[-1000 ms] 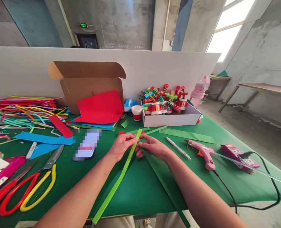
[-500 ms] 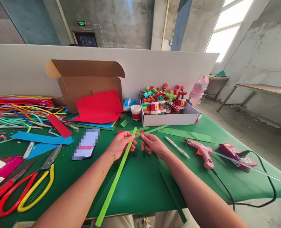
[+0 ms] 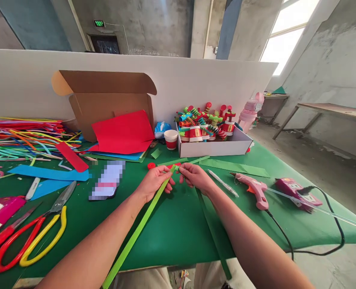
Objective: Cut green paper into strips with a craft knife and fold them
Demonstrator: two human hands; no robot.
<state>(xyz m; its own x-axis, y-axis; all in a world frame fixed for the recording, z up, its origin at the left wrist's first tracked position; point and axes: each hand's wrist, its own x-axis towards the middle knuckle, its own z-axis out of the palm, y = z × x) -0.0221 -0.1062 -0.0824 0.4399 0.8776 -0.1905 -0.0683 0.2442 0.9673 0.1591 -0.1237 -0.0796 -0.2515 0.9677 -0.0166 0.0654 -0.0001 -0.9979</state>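
Note:
Both hands meet over the middle of the green table. My left hand (image 3: 154,184) pinches a light green paper strip (image 3: 137,235) near its far end; the rest slants down toward me past the table's front edge. Close beside it, my right hand (image 3: 196,176) is pinched at the far end of a darker green paper strip (image 3: 213,237), which trails beneath my right forearm over the edge. Between the fingertips the strips' ends come together, one appearing folded across the other; the exact overlap is partly hidden. Just behind lie more green strips (image 3: 200,159) and small red pieces (image 3: 151,165).
On the right are a pen (image 3: 223,184), a pink glue gun (image 3: 257,190) and a power strip (image 3: 298,194) with its cable. Scissors (image 3: 57,212) and a phone (image 3: 108,180) lie left. Behind stand paper cups (image 3: 171,139), a white box of crafts (image 3: 215,149) and red paper (image 3: 122,132).
The light green strip's tip, which stuck up above my left fingers, is now bent over toward my right fingers. My right hand has come slightly nearer the left. The view has shifted slightly.

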